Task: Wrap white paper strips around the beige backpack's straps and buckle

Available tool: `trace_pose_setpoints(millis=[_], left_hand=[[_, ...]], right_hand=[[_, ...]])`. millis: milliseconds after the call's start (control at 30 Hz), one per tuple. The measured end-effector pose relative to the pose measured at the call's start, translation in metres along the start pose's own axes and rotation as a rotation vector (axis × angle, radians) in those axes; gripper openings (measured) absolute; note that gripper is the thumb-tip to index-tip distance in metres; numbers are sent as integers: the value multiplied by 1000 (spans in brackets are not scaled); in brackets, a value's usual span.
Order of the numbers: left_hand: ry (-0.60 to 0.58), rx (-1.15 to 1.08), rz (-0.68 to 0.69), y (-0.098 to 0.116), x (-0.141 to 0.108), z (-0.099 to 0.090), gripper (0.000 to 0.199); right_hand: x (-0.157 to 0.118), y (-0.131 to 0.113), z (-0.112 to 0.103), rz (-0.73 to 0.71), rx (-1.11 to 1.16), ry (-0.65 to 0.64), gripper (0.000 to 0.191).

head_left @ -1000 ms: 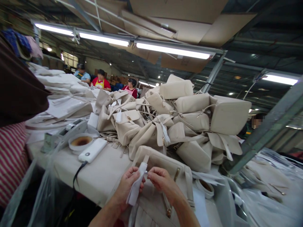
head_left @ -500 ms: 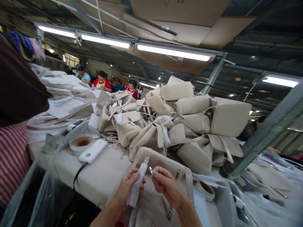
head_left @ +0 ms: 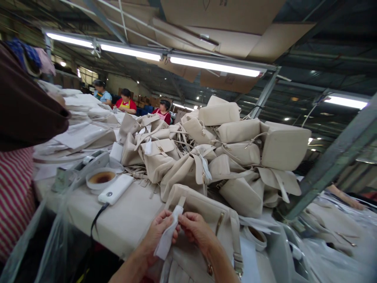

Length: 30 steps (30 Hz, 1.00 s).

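Wrap (head_left: pixel 165 242) of thin white sheeting hung in the lower middle of the frame, apparently around a beige strap (head_left: pixel 182 201), with the left hand (head_left: pixel 160 232) pinching it between thumb and fingers and the right hand (head_left: pixel 196 228) drawn narrow at its upper edge, though whether that one gripped anything I could not tell. It looked light, soft and quick to crease, likely best pinched gently along its middle. Beyond, the beige bag (head_left: pixel 203 205) seemed soft-sided and easiest held by its rim, before a heap of similar bags (head_left: pixel 241 153).
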<state>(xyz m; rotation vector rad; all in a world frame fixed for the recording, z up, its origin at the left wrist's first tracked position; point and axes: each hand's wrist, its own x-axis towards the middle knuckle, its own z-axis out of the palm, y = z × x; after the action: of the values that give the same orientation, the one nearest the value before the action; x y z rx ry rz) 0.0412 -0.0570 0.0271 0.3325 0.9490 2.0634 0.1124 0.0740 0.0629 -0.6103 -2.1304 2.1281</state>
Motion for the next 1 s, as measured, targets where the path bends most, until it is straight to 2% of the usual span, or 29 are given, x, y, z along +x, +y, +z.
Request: trace_pose_setpoints(millis=[133,233,433,633,733,900,1000], left_hand=[[-32,-19,-14,1,1,-4,47],[-27,-1,-43,2,3,-5,54],[-23,75,-45,2,1,2,56],[52,167,50,-2,-5,10,58],[90,213,95,-7,-6,12,57],[158,292,143,-15,-6,16,60],[170,300,173,-18,-4,17,62]], right_hand=[[0,6,-1,-38,52,-10,51],[2,9,0,-78,49,6,50],[7,12,3,-169,-36,157,39],[1,9,6,-283,-125,254,28],[-2,9,8,-266,-88,270,26],[-8,8,16,-142,42,245,20],[-10,6,19,-96,182,176,21]])
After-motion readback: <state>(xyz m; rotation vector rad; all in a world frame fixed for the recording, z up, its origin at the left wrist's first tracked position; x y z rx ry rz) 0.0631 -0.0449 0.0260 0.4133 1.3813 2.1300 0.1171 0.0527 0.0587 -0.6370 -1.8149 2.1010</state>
